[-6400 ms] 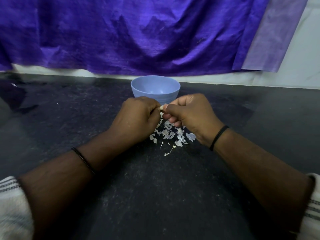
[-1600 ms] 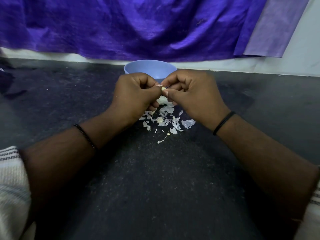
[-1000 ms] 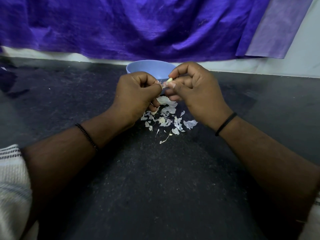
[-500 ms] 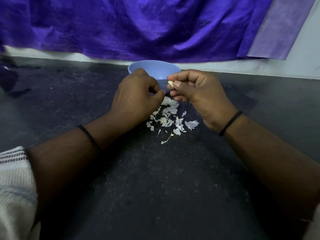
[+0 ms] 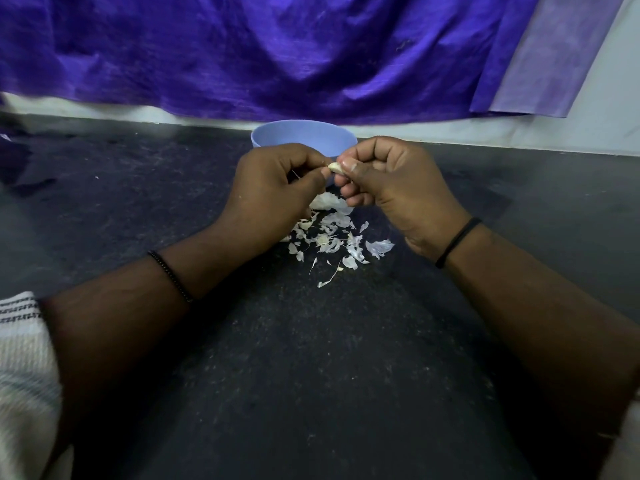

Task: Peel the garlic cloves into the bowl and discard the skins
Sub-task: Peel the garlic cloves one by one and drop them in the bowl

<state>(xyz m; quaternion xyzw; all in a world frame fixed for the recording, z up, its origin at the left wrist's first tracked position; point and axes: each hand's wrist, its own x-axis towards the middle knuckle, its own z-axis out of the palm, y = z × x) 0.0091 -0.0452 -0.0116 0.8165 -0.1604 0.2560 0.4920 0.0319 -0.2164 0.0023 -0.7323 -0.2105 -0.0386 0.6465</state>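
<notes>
Both hands are back together: right hand (image 5: 391, 188) pinches the garlic clove (image 5: 336, 167), left hand (image 5: 273, 188) picks at remaining skin — bowl (image 5: 301, 136) next.

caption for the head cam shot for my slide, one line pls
Right hand pinches a garlic clove while the left hand picks at it, above skins before a blue bowl.

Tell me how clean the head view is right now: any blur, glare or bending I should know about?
Head view: dim overall, the forearms nearly black; the garlic clove between the left hand and right hand is sharp, as are the skins; the far-left counter is smeared; wide-angle bending curves the wall line behind the bowl; no strong glare.
</notes>
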